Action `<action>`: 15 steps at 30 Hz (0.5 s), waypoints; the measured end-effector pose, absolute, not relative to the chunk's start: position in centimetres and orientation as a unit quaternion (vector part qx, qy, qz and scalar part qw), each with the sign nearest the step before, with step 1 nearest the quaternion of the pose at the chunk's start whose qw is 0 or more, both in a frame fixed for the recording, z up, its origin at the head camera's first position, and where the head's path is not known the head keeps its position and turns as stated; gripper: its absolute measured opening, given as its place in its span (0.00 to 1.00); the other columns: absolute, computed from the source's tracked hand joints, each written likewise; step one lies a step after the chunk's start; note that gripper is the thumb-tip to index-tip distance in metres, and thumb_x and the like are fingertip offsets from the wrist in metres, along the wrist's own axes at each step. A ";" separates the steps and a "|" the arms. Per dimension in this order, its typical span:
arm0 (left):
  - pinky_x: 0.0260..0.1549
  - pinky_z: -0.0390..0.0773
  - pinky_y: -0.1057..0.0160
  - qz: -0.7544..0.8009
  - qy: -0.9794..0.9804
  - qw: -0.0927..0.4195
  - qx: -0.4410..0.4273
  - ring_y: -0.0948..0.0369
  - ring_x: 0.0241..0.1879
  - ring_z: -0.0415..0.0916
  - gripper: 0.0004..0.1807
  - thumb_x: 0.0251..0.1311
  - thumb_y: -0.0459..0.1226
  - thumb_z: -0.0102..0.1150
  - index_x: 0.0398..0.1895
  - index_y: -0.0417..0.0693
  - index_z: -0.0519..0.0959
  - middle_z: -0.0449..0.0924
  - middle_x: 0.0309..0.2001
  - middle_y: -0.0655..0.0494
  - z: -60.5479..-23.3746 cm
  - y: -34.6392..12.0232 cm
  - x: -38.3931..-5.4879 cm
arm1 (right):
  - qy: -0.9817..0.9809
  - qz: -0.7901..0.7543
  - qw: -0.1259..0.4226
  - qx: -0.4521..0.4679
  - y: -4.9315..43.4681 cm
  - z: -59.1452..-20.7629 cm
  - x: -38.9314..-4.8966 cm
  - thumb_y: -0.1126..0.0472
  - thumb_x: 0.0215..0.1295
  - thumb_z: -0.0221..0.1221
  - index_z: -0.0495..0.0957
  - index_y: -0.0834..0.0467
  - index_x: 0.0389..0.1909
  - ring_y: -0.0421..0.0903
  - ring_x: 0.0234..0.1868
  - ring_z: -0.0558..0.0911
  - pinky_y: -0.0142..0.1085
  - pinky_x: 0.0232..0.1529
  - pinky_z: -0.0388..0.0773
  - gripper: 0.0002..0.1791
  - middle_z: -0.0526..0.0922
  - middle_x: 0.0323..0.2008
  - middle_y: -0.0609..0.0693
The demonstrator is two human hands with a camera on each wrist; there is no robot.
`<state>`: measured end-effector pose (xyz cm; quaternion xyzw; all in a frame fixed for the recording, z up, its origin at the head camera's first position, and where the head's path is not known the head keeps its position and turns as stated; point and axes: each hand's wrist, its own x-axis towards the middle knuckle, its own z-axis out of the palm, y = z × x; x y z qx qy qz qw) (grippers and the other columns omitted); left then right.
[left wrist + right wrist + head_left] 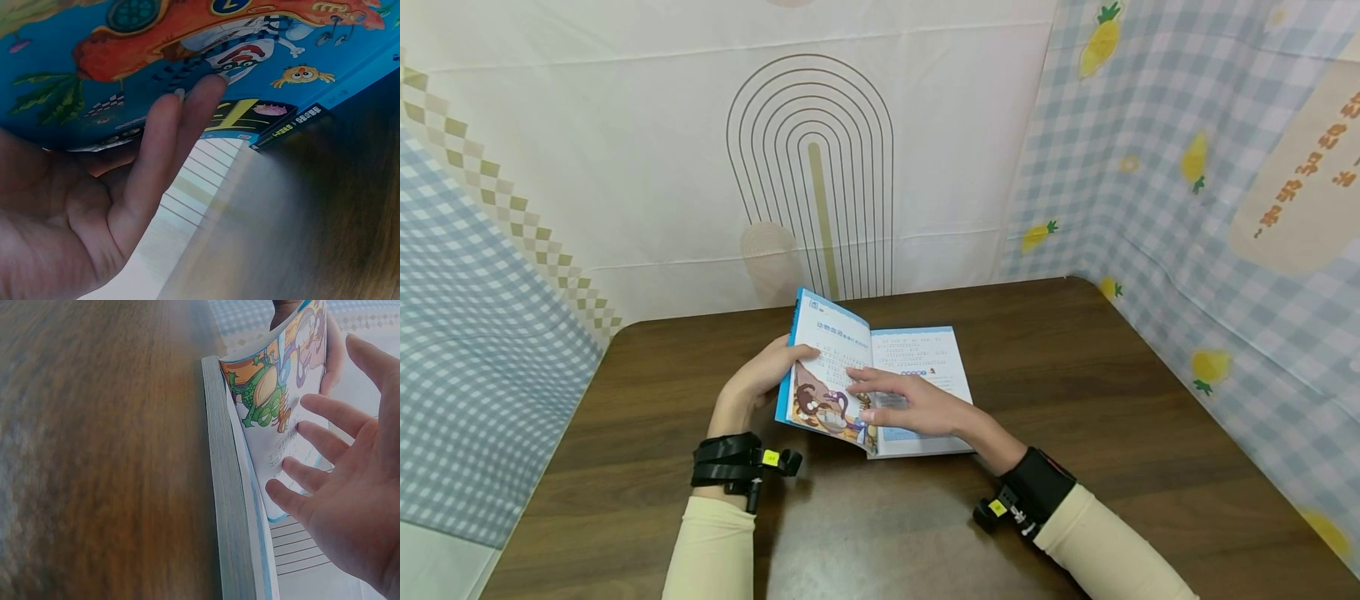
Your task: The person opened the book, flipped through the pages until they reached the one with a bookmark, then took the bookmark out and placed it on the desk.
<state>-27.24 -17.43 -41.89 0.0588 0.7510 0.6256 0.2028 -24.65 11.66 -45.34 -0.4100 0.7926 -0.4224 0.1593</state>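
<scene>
Near the middle of the head frame, an open book (955, 367) with a thick paper block and colour-printed pages rests on a smooth, brown wood-grain worktop (1097, 375). Its right half lies flat, while its left half is raised at a tilt; the left wrist view shows the blue cover (206, 55) painted with an orange vehicle. The rectangular pages have their long axis running between the upper and lower edges of the head frame, their tops pointing toward the pale printed cloth (647, 167) behind. The left hand (763, 373) has its grip clamped on the raised half, thumb over the page and fingers behind the cover. The right hand (921, 404) holds its fingers extended and apart over the left page; whether every fingertip touches the paper is hard to tell. Blue-and-white checked cloth (1150, 108) hangs at upper right.
</scene>
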 end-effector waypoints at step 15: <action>0.36 0.89 0.57 0.632 0.745 0.207 0.051 0.55 0.38 0.89 0.32 0.79 0.42 0.49 0.80 0.37 0.59 0.85 0.53 0.38 -41.9 -17.4 -27.3 | 0.795 -0.418 0.159 -0.409 11.6 -45.4 -24.6 0.38 0.79 0.57 0.72 0.48 0.77 0.44 0.84 0.50 0.59 0.78 0.58 0.32 0.58 0.83 0.42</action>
